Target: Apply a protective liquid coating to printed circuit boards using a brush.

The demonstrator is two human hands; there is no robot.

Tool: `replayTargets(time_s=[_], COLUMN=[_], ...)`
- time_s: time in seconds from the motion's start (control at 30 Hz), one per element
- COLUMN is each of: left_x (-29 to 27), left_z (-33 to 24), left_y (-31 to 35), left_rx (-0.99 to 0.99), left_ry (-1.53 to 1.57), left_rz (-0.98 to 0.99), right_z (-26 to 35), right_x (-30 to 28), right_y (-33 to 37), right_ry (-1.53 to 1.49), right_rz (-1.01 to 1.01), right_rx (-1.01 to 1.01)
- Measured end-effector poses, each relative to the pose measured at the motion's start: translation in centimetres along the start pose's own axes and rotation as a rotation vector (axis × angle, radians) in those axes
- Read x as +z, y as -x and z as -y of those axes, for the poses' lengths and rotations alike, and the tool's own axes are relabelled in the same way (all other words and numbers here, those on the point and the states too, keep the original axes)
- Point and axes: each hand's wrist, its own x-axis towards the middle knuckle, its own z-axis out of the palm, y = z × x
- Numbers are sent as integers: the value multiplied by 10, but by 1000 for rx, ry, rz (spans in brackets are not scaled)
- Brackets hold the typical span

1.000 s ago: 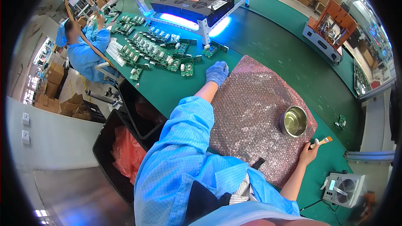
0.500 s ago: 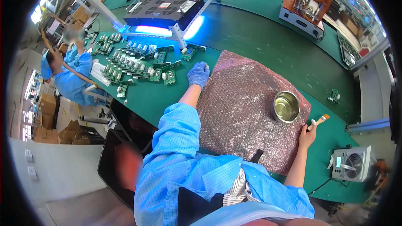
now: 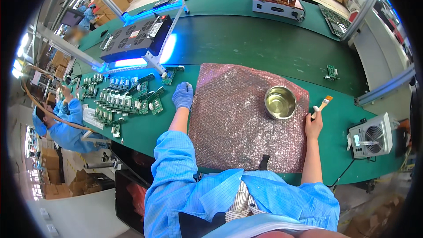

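Observation:
A sheet of pinkish bubble wrap (image 3: 246, 123) lies flat on the green bench in front of me. My left hand (image 3: 183, 95), in a blue glove, rests at its left edge with fingers curled; what they hold, if anything, is hidden. My bare right hand (image 3: 313, 125) is closed around a flat brush (image 3: 322, 106) at the sheet's right edge, bristles pointing up and away. On the right part of the sheet stands a round metal bowl (image 3: 280, 102) with clear yellowish liquid inside.
Several green circuit boards (image 3: 128, 101) lie left of my left hand. Behind them a black fan unit (image 3: 136, 37) sits on a blue-lit frame. A small fan blower (image 3: 371, 136) stands at right, an orange-and-white machine (image 3: 277, 6) at the back. A co-worker (image 3: 66, 123) sits far left.
The whole view has swung, so the bench appears straighter and shifted left. Both hands keep their places at the bubble wrap's edges, and the brush stays in my right hand.

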Motion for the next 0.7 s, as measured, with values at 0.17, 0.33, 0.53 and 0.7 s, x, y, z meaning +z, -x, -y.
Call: replayTargets(time_s=[0.17, 0.33, 0.53, 0.7], left_x=[-5, -5, -4, -5], left_z=[-7, -6, -7, -8], left_y=[2, 2, 0, -2], left_rx=[-2, -6, -52, -109], left_ry=[-2, -1, 6, -21], left_rz=[-10, -18, 42, 72], right_z=[2, -2, -4, -8], right_x=[-4, 0, 0, 1], right_y=[0, -1, -1, 0], right_ry=[19, 3, -14, -29], right_rz=[22, -15, -10, -17], right_rx=[48, -2, -17, -40])
